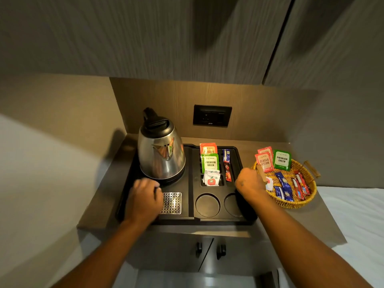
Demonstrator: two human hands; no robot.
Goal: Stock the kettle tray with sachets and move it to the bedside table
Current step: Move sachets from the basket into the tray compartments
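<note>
1. We see the kettle tray [189, 204] on the counter [324, 221], kettle [161, 154] aboard, its slots already holding tea sachets [209, 163] and sticks [227, 165].
2. More sachets remain in the wicker basket [291, 201] beside it.
3. Our left hand [143, 199] rests curled on the tray's left side; whether it grips anything, we cannot tell.
4. Our right hand [250, 181] is fisted at the tray's right edge, contents hidden.
5. We judge stocking nearly done; the carry to the bedside table remains.

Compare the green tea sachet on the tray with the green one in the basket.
The tray's green sachet stands in a slot of the black tray, behind white sachets. The basket's green sachet leans on the wicker basket rim, beside red sachets. Both read Premium Green.
</note>
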